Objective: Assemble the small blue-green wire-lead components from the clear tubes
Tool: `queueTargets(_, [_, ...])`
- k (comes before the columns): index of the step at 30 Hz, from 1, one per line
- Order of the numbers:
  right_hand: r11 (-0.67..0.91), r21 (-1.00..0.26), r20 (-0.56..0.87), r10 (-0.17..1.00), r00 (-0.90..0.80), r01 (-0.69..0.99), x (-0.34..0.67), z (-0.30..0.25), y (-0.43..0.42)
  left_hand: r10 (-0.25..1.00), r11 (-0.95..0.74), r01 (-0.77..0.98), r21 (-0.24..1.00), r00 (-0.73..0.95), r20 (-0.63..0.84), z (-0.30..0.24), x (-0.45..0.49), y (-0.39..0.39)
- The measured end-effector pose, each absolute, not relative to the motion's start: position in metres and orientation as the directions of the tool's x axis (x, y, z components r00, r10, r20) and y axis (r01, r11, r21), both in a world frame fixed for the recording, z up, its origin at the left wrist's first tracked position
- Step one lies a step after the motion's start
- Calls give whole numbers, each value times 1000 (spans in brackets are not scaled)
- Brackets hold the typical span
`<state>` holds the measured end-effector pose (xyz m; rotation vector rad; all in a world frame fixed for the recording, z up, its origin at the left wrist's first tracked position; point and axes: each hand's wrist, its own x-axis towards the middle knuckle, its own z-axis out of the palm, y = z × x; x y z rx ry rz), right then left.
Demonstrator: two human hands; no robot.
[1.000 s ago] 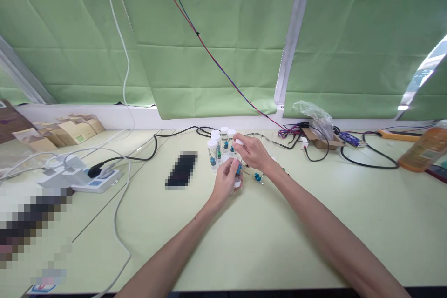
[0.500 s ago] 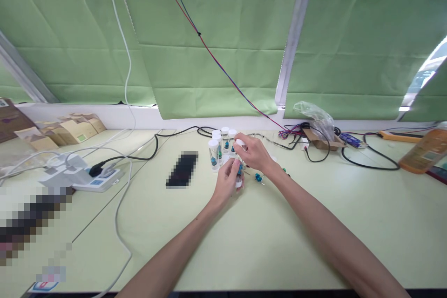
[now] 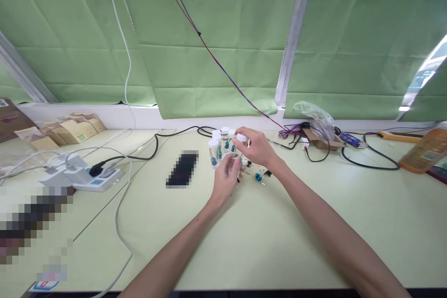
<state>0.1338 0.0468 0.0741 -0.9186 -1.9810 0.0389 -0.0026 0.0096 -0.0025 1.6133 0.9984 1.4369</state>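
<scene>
Because the white cap (image 3: 241,138) sits at the top of the clear vial (image 3: 239,152), I have my right hand (image 3: 258,148) pinching it there, with thumb and forefinger from two sides; this grip seems chosen so that the vial can stand nearly upright and its wall is less covered. The vial is just in front of the group of capped vials (image 3: 213,153), near the middle of the table (image 3: 279,242). These others stand close together, on the left and behind, probably to leave space for both hands. My left hand (image 3: 225,178) is curled beside the lower end of the vial, thumb upward; its fingers are partly hidden, so I cannot tell if it grasps something or only steadies. Teal parts (image 3: 258,177) lie on the table under my right wrist, within easy reach, I judge.

About pose: my left forearm (image 3: 181,242) slants up toward the right and my right forearm (image 3: 324,219) toward the left, so both hands meet, the right one higher.
</scene>
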Motion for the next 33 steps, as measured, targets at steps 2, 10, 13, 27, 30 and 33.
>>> queueTargets(2, [721,-347,744,601,-292,600,137,78,47,889,-452,194,871,11,459,-3,-2,8])
queueTargets(10, [656,-304,754,609,-246,691,150,78,57,819,-510,333,793,-95,566,-5,-3,11])
queueTargets(13, [629,-336,739,638,-218,701,153,69,66,821,-497,358,790,-102,562,-8,-5,14])
queueTargets(27, [574,-370,666,712,-223,730,146,31,81,843,-467,383,797,-80,532,-10,-3,14])
queueTargets(30, [557,-339,662,714,-228,758,146,28,81,842,-469,385,795,-78,534,-10,-2,13])
queueTargets(33, [557,-297,679,695,-239,776,147,26,81,845,-467,386,796,-71,530,-11,-2,12])
